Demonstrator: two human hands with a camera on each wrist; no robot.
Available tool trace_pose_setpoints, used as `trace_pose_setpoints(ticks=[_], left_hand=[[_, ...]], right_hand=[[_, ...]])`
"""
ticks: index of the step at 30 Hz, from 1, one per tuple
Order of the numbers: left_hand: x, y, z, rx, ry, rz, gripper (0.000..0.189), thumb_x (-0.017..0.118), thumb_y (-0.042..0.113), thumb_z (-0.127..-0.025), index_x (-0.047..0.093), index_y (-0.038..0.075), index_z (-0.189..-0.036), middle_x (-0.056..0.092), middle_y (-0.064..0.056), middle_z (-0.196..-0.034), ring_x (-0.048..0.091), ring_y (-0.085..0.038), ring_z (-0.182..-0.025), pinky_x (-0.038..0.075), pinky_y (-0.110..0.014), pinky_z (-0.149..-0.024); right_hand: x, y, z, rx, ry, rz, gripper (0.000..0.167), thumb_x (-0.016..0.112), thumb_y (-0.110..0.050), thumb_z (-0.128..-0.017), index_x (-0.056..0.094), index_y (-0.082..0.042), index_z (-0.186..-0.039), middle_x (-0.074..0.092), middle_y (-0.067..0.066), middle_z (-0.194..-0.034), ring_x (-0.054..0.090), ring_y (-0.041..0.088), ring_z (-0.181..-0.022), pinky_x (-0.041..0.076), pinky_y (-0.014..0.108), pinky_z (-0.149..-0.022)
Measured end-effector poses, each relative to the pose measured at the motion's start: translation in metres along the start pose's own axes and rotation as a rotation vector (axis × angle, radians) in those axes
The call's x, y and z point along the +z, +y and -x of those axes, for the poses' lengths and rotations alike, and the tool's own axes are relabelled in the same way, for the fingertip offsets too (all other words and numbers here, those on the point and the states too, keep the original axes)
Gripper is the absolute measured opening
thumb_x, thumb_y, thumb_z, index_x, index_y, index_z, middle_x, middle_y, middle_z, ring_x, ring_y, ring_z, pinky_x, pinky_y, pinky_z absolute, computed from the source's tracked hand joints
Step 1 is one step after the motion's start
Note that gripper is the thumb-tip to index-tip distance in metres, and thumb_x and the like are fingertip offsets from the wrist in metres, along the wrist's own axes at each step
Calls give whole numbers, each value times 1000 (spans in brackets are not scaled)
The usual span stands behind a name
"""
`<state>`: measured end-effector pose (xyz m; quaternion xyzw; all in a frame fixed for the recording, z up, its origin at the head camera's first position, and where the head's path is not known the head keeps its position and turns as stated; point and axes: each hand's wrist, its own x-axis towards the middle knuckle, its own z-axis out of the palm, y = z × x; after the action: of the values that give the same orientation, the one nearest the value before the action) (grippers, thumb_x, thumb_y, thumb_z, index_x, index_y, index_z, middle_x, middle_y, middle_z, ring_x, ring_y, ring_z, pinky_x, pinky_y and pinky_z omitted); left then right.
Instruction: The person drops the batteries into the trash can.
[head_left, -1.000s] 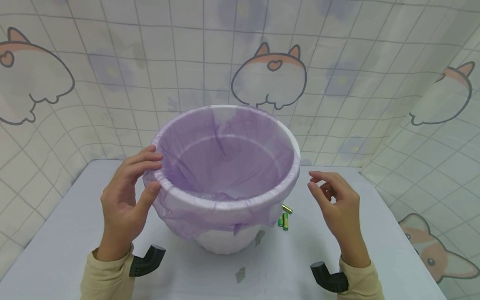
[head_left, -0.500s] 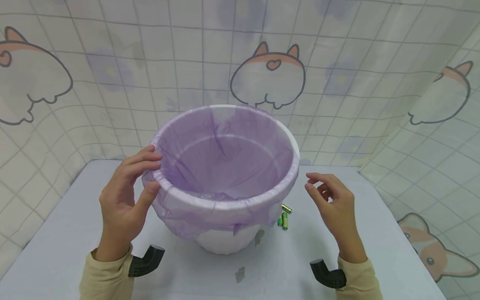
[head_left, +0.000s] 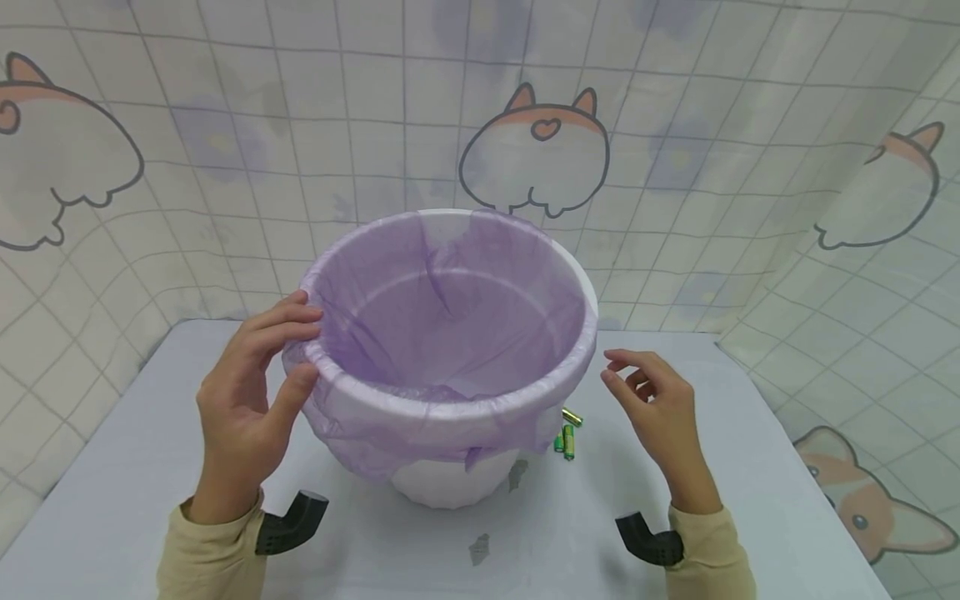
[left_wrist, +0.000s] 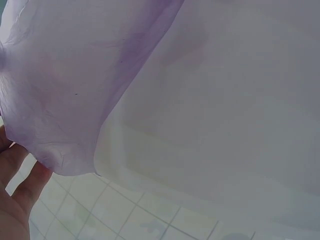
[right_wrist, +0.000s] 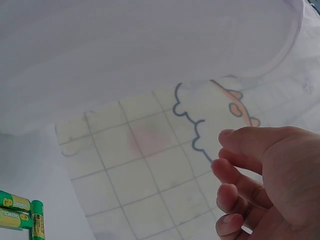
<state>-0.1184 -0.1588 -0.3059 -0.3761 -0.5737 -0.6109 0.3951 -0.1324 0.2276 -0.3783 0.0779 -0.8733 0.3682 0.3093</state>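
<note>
A white trash can stands on the table, lined with a purple trash bag whose edge is folded over the rim. My left hand rests its fingertips and thumb against the bag-covered rim on the left side. In the left wrist view the fingers lie at the bag's lower edge. My right hand hovers to the right of the can, loosely curled with nothing in it. Three green and gold batteries lie on the table behind the can's right side; their GP print shows in the right wrist view.
The white tabletop has two grey patches near the front of the can. A curtain-like sheet with a grid and dog drawings surrounds the table at the back and sides. Each wrist carries a black mount.
My right hand has drifted a little left, closer to the trash can. The left hand keeps its place on the rim, and the batteries have not moved.
</note>
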Motion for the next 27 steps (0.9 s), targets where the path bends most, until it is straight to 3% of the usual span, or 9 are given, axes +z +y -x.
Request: trace_pose_setpoints(ticks=[16,27], left_hand=[[0,-1,0,15,-1,5,30,67,2,-87,58,-22,-103,67,-17,-114,56,-31,-126,42,-36,-114],[-1,-2,0,7,3,10,29,66,0,-86,58,-22,-103,67,-17,-114,55,-32,-126,44,-34,-112]], right_hand=[[8,12,0,24,-60,15,23,73,-12,-85,71,-11,-108,70,6,-95,53,0,-72,44,8,-61],[15,21,1,73,-114,56,23,70,-18,-89,71,-12,-111,70,7,-97,54,11,-74,48,17,-62]])
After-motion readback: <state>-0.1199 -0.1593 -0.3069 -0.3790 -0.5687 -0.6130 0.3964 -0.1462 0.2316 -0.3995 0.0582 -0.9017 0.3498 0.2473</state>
